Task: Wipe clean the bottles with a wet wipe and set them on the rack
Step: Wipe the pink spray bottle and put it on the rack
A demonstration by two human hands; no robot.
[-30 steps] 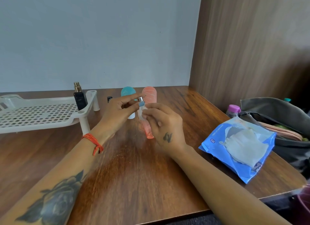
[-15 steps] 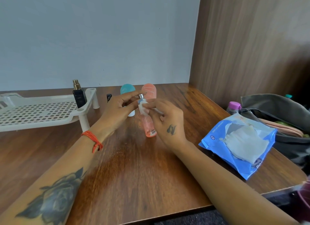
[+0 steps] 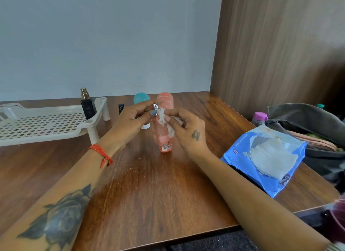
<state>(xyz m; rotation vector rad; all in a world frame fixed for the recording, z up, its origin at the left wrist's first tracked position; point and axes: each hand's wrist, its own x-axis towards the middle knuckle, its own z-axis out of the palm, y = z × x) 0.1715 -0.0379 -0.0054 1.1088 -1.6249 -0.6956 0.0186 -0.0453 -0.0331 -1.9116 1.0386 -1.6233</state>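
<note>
Around my working place I see a white perforated plastic rack [image 3: 41, 123] at the far left of the brown wooden table [image 3: 149, 191]. A black square perfume bottle with a gold sprayer [image 3: 86, 105] stands upright at the right end of the rack; whether it is on the rack or just behind it, I cannot tell. Behind my hands stand a teal rounded tube [image 3: 141, 98] and a salmon rounded tube [image 3: 166, 100], and a small dark object [image 3: 121, 108] is near the rack's leg. At the right lies an open blue pack of wet wipes [image 3: 261, 163] with a white sheet showing, and beside it, at the table's edge, a grey open bag [image 3: 308, 120] and a purple-capped bottle [image 3: 259, 118]. My hands hide part of the two tubes.

The table is glossy wood, with a pale grey wall behind and a wood-grain panel at the right.

The slim pink transparent spray bottle [image 3: 164, 138] stands upright in the middle of the table, its long axis vertical, its silver nozzle on top and its barcode label near the base. My left hand [image 3: 128, 123] pinches the top of the bottle with curled fingers. My right hand [image 3: 186, 131] holds a white wet wipe [image 3: 168, 125] in curled fingers against the bottle's upper part.
</note>
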